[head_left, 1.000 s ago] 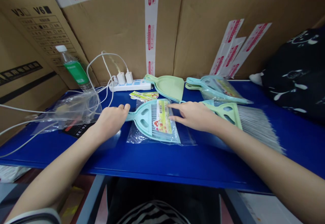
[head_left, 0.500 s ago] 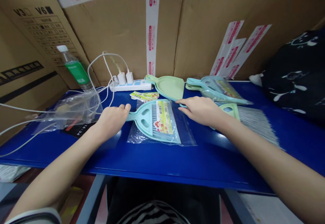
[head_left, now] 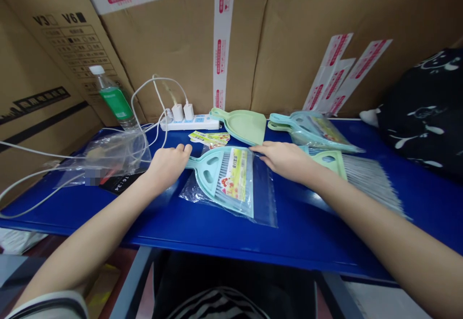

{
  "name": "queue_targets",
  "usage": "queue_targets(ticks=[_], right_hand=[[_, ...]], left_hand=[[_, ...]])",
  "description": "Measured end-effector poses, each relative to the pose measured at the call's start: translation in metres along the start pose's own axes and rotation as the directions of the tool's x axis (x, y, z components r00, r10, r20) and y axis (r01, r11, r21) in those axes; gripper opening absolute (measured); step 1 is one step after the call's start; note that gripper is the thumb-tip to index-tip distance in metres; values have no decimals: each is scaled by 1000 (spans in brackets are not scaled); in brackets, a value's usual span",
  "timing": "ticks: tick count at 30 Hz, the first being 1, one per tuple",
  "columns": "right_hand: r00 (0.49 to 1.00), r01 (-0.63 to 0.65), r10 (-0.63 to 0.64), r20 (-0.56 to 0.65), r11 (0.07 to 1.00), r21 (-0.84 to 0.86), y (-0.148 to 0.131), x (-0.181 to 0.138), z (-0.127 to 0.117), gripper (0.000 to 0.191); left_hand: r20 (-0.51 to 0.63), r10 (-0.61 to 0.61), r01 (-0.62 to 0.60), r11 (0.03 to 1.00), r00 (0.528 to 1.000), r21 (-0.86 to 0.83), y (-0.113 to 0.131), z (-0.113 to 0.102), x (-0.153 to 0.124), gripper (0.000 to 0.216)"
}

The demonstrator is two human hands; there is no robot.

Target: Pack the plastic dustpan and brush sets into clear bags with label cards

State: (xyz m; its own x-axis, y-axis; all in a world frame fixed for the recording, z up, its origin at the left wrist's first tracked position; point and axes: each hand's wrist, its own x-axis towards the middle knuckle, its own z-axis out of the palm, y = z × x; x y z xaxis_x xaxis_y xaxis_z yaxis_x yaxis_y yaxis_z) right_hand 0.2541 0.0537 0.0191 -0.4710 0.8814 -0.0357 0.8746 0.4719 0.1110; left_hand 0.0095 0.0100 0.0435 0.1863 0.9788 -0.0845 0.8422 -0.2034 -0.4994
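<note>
In the middle of the head view, a light-blue dustpan [head_left: 208,176] with a grey-bristled brush lies in a clear plastic bag [head_left: 265,203]. A yellow-green printed card [head_left: 235,174] rests over the bristles. My left hand [head_left: 170,164] is closed around the handle end at the left. At the pan's upper right corner, the fingers of my right hand [head_left: 285,162] pinch the bag's edge; the fingertips are partly hidden. A green-framed brush [head_left: 331,162] with long grey bristles lies beneath and beyond my right forearm.
Behind lie a green dustpan [head_left: 248,125], a bagged blue dustpan set [head_left: 307,128] and printed cards [head_left: 210,138]. A power strip [head_left: 202,122] with white cables, a bottle [head_left: 117,102], crumpled plastic [head_left: 108,152] and a phone [head_left: 121,182] are left. Cardboard [head_left: 173,44] walls the blue table [head_left: 217,242].
The bagged dustpan has turned slightly, its wide edge coming nearer to me. My right hand has shifted to the bag at its upper corner. My left hand keeps hold of the handle.
</note>
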Motion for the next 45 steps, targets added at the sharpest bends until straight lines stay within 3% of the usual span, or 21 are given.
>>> queue_targets(ticks=[7, 11, 15, 20, 22, 26, 29, 36, 39, 42, 45], right_hand=[[998, 63, -62, -21, 998, 9, 6, 1, 2, 33], [997, 53, -48, -64, 995, 81, 2, 3, 4, 34], [990, 70, -53, -129, 988, 135, 1, 5, 9, 23], [974, 139, -109, -198, 980, 145, 6, 5, 11, 21], [980, 137, -110, -164, 977, 166, 7, 3, 8, 21], [996, 59, -79, 46, 938, 341, 9, -5, -5, 15], [981, 22, -102, 165, 904, 428, 11, -12, -16, 23], [921, 139, -280, 273, 887, 440, 17, -20, -27, 27], [915, 180, -309, 261, 889, 420, 19, -21, -28, 30], [932, 270, -333, 142, 901, 338, 21, -18, -27, 32], [908, 359, -407, 97, 877, 320, 21, -15, -24, 29]], left_hand=[[-134, -43, 41, 999, 990, -21, 2, 1, 1, 34], [-177, 65, -81, 993, 982, -85, 13, 1, -3, 31], [-172, 207, -232, 963, 963, -138, 24, 3, -7, 32], [-188, 253, -280, 951, 949, -133, 23, 5, -7, 29], [-190, 266, -292, 948, 945, -126, 20, 5, -7, 27], [-187, 290, -315, 942, 938, -119, 17, 6, -4, 26], [-193, 303, -331, 934, 933, -134, 15, 8, -1, 25], [-237, 326, -375, 904, 915, -206, 11, 9, 3, 25], [-265, 346, -410, 878, 900, -247, 9, 10, 1, 26], [-338, 368, -471, 827, 866, -307, 7, 14, 1, 28], [-422, 383, -529, 789, 822, -313, 4, 21, 3, 32]])
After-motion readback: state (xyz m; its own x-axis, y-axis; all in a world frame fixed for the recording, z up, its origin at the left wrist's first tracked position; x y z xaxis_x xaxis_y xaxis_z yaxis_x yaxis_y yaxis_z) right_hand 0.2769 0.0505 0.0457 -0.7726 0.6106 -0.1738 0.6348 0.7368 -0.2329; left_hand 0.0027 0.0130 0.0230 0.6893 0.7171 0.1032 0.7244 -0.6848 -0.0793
